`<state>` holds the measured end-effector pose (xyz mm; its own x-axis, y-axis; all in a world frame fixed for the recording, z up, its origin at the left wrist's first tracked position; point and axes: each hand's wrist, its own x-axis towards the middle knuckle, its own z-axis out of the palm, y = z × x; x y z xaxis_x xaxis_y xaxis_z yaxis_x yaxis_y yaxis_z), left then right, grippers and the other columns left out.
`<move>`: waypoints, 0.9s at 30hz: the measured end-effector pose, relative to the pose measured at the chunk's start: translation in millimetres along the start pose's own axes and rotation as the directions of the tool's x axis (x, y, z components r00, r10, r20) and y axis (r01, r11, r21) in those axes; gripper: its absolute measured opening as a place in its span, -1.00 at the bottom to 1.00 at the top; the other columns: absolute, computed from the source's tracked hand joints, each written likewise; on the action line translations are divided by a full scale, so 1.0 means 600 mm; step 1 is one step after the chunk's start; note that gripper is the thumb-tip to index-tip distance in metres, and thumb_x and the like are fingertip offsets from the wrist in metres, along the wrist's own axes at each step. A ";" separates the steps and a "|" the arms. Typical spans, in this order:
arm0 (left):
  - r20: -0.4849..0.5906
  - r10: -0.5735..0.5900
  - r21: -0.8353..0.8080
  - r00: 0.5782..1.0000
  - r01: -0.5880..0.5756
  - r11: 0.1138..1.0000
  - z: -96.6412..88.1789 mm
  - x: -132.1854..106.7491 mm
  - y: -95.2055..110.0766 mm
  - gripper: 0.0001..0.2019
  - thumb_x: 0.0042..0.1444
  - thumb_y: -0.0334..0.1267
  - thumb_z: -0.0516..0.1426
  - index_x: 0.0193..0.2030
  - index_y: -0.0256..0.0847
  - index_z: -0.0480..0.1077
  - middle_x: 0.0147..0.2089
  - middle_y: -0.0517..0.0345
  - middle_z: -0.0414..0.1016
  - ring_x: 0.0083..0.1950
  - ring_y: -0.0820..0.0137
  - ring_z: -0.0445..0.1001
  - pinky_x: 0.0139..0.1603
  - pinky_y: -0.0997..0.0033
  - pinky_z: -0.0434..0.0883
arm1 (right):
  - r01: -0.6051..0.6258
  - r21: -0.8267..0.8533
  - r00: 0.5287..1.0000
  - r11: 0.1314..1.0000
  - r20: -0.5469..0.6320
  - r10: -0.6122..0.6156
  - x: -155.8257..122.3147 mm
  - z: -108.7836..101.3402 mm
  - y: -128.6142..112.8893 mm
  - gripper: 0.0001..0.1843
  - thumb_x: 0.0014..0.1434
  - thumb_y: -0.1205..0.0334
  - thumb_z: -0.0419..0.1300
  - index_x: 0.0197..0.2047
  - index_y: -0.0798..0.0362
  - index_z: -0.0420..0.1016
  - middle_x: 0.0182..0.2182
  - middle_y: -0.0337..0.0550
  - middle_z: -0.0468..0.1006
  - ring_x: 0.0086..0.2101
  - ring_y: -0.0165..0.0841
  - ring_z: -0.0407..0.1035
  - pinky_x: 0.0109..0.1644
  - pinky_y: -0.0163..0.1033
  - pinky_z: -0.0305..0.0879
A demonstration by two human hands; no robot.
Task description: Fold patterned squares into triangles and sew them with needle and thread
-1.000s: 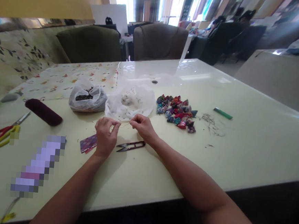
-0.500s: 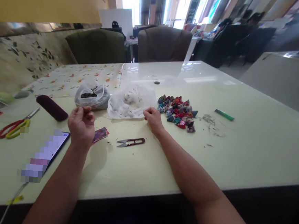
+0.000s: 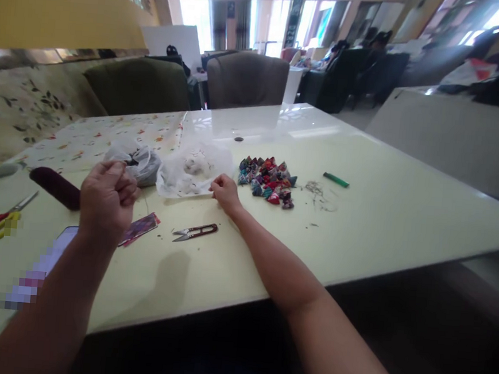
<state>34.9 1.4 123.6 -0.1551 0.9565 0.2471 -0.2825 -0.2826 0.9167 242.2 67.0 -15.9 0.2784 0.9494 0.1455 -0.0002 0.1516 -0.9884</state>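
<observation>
Thread (image 3: 147,202) now stretches between my hands: the left hand (image 3: 107,199) has lifted away leftward, grip clamped on its end, while the right hand (image 3: 225,192) stays by the plastic bag (image 3: 190,171) on the counter (image 3: 380,220), grip pinched together. Snips (image 3: 194,232) lie untouched just nearer.
</observation>
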 end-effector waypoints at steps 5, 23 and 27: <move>0.167 -0.022 0.374 0.986 -0.043 0.926 0.019 0.007 0.006 -0.90 0.12 -0.54 0.19 -0.36 -0.31 0.42 -0.57 0.21 0.30 -0.60 0.55 0.22 -0.61 0.57 0.11 | -0.007 0.136 0.999 0.991 0.040 0.002 -0.004 0.001 -0.016 -0.88 0.02 0.26 0.21 -0.46 0.04 0.32 -0.60 -0.40 0.33 -0.55 -0.50 0.25 -0.43 -0.37 0.18; 0.163 -0.182 0.495 0.970 0.079 0.865 -0.010 -0.005 -0.113 -0.76 -0.09 -0.13 0.35 -0.41 -0.28 0.50 -0.60 0.26 0.29 -0.63 0.59 0.03 -0.65 0.52 -0.07 | -0.272 0.357 0.784 0.894 0.621 -0.009 -0.076 0.027 -0.077 -0.58 -0.09 0.01 0.48 -0.40 0.06 0.37 -0.53 -0.32 0.49 -0.54 -0.52 0.28 -0.43 -0.37 0.11; 0.177 -0.271 0.326 0.946 0.204 0.923 -0.030 0.010 -0.137 -0.72 -0.10 -0.12 0.35 -0.43 -0.27 0.41 -0.65 0.36 0.13 -0.64 0.62 -0.02 -0.63 0.57 -0.10 | -0.297 0.355 0.804 0.887 0.593 0.032 -0.069 0.026 -0.068 -0.55 -0.14 0.03 0.50 -0.43 0.06 0.35 -0.50 -0.30 0.50 -0.54 -0.51 0.28 -0.43 -0.35 0.13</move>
<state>40.2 29.1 43.8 0.0973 0.9944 0.0405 0.0165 -0.0423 0.9990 215.8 26.1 18.9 -0.3457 0.9318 0.1108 -0.4234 -0.0495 -0.9046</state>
